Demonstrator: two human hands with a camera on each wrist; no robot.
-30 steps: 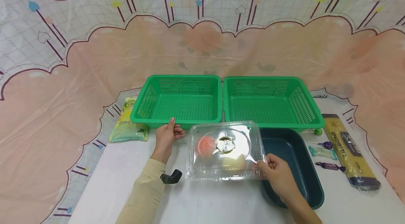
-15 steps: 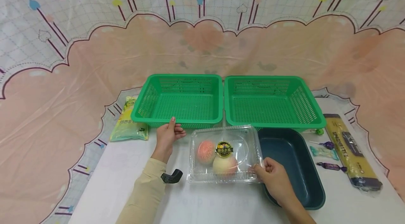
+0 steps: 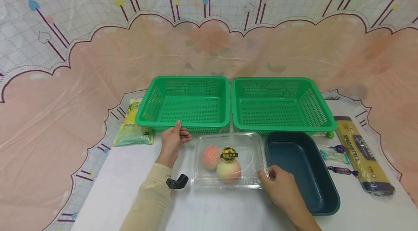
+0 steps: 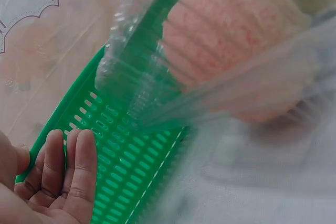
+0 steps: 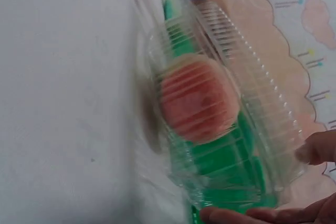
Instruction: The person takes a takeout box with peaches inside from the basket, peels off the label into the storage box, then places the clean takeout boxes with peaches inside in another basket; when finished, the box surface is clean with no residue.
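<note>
A clear plastic fruit box with a black-and-gold label lies level in the middle, in front of the green baskets. Inside it are a pinker peach and a paler peach, both toward its left. My right hand pinches the box's right edge between thumb and fingers. Whether the box touches the table cannot be told. My left hand is at the front rim of the left green basket, thumb up by the rim, its loosely bent fingers holding nothing. In the left wrist view the pinker peach shows through the plastic.
A second green basket stands beside the first. A dark blue tub is right of the box, close to it. Several wrapped sweets and a spaghetti pack lie farther right. A yellow-green bag leans by the left basket.
The box has come down and slightly left in my right hand, and both peaches have shifted left inside it. The tub has slid a little to the right. My left hand has stayed put.
</note>
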